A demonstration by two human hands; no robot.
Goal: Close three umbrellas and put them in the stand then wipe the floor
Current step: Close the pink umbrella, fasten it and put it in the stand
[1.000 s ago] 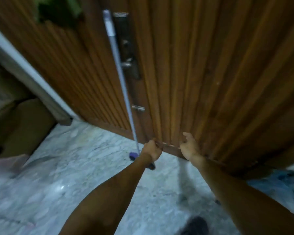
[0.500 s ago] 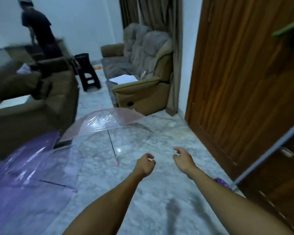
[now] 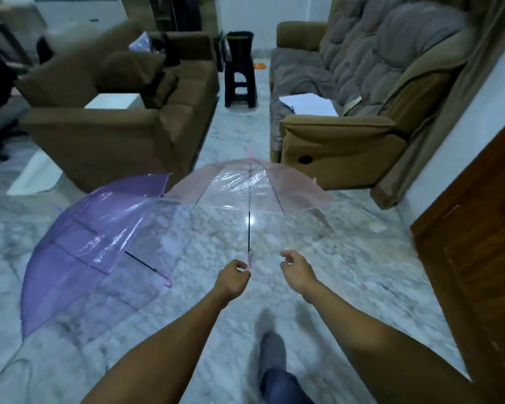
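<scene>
Left hand (image 3: 234, 279) pinches pink handle of open clear-pink plastic umbrella (image 3: 250, 188); right hand (image 3: 296, 271) loosely curled, empty. Canopy light, floppy — you'd best grip black shaft.

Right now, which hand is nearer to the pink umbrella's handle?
The left. The left hand is at the pink umbrella's handle, fingers curled at its lower end. The right hand is beside it, apart from it, holding nothing.

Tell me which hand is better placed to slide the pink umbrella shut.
Right, probably. The left hand already grips the pink umbrella's handle, so it can steady it. The right hand holds nothing and hovers just beside the shaft.
</scene>
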